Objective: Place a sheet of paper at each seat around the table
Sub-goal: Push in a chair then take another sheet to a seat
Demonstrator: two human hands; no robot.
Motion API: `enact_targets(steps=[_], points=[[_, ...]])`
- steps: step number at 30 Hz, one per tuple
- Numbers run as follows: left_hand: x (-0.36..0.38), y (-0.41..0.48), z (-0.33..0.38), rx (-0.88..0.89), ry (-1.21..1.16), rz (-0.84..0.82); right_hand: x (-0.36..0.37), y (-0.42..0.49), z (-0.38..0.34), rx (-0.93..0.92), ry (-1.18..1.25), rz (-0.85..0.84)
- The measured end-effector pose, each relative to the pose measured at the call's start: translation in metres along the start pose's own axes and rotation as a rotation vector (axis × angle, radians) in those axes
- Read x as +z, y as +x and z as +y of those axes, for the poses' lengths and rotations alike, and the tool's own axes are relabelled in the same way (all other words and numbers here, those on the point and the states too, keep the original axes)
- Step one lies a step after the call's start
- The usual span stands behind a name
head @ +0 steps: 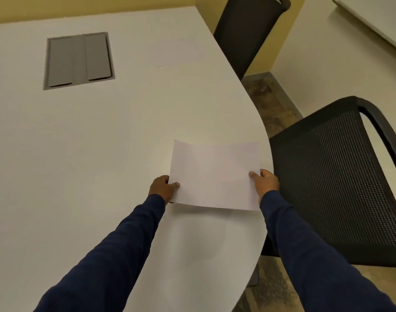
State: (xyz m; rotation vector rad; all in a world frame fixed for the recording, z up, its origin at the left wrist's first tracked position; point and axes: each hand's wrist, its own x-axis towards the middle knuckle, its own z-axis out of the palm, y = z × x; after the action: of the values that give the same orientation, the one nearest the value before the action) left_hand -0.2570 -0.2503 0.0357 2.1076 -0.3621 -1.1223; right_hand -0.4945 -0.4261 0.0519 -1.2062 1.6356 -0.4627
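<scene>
Yellow walls and a patterned floor (268, 104) surround a white table (102, 143) with a curved edge, a gray hatch (79, 60) set into its top and 2 black mesh chairs, one (336, 181) just beside the near edge and another (248, 30) farther along. Over the table near that edge, a white sheet of paper (215, 174) is held at its 2 sides: the left hand (163, 188) pinches the left side with thumb on top, and the right hand (267, 182) pinches the right side, both in dark blue sleeves (116, 251).

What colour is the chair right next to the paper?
Black, with a perforated mesh back, seen in the head view beside the sheet of paper.
</scene>
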Motion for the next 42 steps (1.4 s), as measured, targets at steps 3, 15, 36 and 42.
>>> enact_targets(steps=[3,15,36,42], points=[[0.018,0.018,0.003,-0.033,0.126,0.024,0.002,0.025,0.009,0.059,-0.041,-0.001],[0.056,0.038,-0.028,0.238,1.08,-0.013,0.022,0.049,0.023,0.036,-0.191,0.021],[0.061,0.044,-0.027,0.195,1.113,-0.068,0.046,0.012,0.076,-0.429,-1.111,-0.214],[0.044,0.033,-0.031,0.237,1.001,0.01,0.042,-0.003,0.067,-0.459,-1.072,-0.201]])
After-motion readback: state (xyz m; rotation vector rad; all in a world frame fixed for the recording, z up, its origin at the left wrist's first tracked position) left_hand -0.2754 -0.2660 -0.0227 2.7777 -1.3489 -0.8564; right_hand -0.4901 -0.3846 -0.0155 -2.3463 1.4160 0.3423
